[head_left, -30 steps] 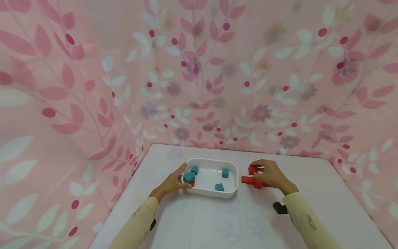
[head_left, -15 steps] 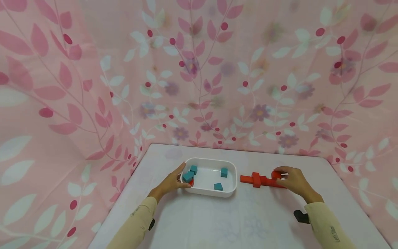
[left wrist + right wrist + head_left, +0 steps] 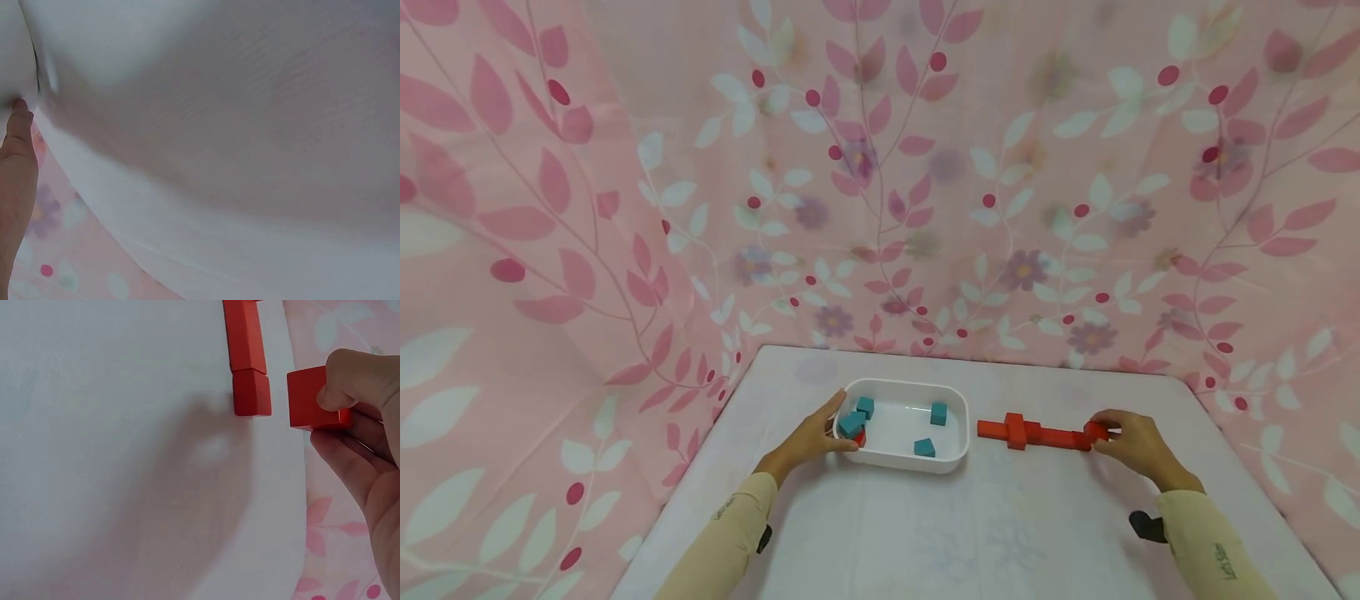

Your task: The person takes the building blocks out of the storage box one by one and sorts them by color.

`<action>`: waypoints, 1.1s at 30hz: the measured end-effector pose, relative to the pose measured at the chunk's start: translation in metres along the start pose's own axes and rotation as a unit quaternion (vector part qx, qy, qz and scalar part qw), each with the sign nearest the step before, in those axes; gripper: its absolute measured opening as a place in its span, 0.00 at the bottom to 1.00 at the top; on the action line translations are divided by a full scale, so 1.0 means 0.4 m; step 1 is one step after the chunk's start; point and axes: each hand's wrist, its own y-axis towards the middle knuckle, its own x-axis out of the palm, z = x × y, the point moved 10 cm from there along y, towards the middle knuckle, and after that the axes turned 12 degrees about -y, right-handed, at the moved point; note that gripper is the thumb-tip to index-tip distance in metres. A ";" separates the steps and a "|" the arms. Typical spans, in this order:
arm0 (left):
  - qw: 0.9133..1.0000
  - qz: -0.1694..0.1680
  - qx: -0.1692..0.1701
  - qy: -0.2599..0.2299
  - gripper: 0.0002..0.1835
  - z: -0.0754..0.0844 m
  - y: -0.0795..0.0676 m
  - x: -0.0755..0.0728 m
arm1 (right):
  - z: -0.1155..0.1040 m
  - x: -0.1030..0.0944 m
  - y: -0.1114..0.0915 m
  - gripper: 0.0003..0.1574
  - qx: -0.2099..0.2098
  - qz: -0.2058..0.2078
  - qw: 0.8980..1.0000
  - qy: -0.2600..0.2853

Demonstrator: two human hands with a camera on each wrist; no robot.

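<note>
My left hand (image 3: pixel 805 440) grips the left end of a white oval tray (image 3: pixel 895 432), thumb at the near rim and fingers along the left side. Teal blocks (image 3: pixel 938 414) lie in the tray, with a red piece (image 3: pixel 860 437) partly hidden beneath one at the left. My right hand (image 3: pixel 1138 446) pinches a red cube (image 3: pixel 305 399) between thumb and fingers. That cube is off the table, close to the right end of a row of red blocks (image 3: pixel 1051 437). In the right wrist view a gap shows between it and the row's end cube (image 3: pixel 252 394).
The row of red blocks starts just right of the tray, with one crosswise block (image 3: pixel 1016 432) in it. A white cloth (image 3: pixel 925 533) covers the table. Pink floral curtains (image 3: pixel 925 208) hang behind and at the sides.
My right hand has moved right with a red cube, from above the row's crosswise block to the row's right end. The left hand has stayed on the tray.
</note>
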 end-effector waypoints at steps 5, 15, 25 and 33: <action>1.000 0.000 -0.003 -0.002 0.59 -0.005 0.001 0.000 | 0.029 0.015 -0.005 0.20 0.004 0.002 1.000 -0.009; 1.000 -0.001 0.001 -0.003 0.59 -0.008 0.004 -0.001 | 0.076 0.048 -0.004 0.20 0.041 -0.021 0.999 -0.021; 1.000 0.004 -0.008 -0.003 0.60 -0.016 0.004 -0.005 | 0.091 0.069 0.008 0.22 0.060 -0.035 0.998 -0.012; 1.000 0.001 -0.006 -0.001 0.60 -0.011 0.004 -0.003 | 0.104 0.089 0.017 0.24 0.072 -0.042 0.996 -0.012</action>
